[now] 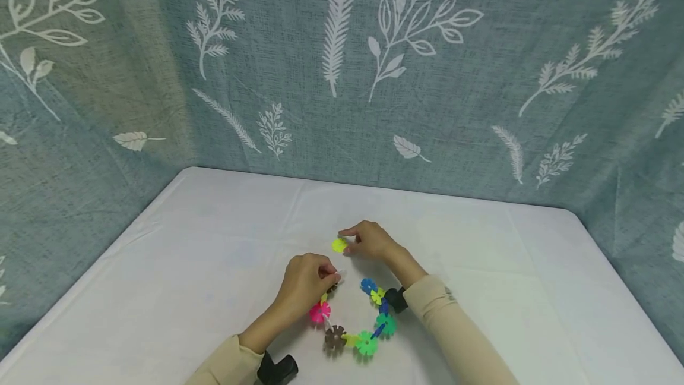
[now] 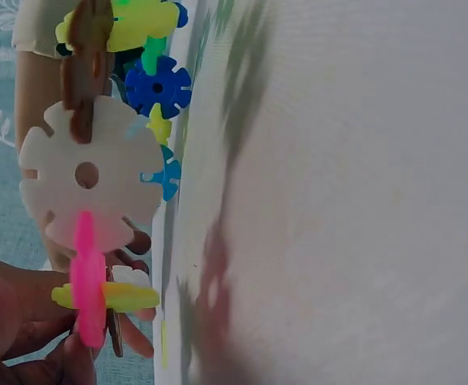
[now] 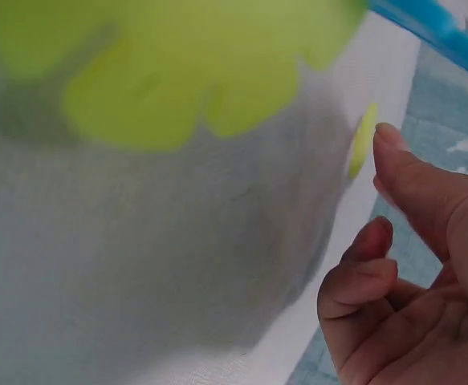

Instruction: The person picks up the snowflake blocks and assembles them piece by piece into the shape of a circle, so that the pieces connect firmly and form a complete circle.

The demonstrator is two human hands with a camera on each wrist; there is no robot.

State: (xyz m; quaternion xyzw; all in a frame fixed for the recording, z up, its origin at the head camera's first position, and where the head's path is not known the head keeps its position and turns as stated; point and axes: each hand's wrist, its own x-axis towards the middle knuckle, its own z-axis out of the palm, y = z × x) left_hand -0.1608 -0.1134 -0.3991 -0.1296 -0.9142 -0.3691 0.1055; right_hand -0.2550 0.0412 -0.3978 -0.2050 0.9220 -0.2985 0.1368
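Note:
A chain of notched, flower-shaped plastic interlocking discs curves over the white table in the head view, in pink, brown, yellow, green, blue and white. My left hand pinches its upper left end, where a white disc shows at the fingertips. In the left wrist view, a pink disc and a larger-looking white disc hang close in front of that hand. A loose yellow disc lies farther up the table. My right hand reaches to it, thumb and index finger parted on either side of its edge.
The chain's other end, a blue disc, lies below my right forearm. Black wrist mounts are strapped by both sleeves. A leaf-patterned curtain hangs behind and beside the white-clothed table.

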